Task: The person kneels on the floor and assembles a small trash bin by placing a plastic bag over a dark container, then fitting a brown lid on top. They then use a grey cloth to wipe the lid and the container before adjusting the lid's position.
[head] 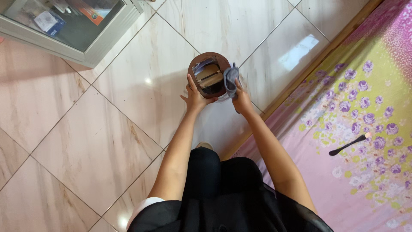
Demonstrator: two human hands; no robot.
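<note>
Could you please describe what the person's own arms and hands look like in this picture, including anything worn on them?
Both forearms are bare down to the wrists. The left hand and right hand wear no gloves, and no watch or bracelet shows. A white short sleeve edges the left upper arm, beside a black garment over the body. Any rings on the fingers are too small to tell.

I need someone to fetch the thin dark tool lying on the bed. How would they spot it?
Look to the floral bedspread along the right side, pink and yellow with purple flowers. The slim black-handled brush lies alone near its right edge, far from both hands; it is the only loose thing on the cloth.
</note>
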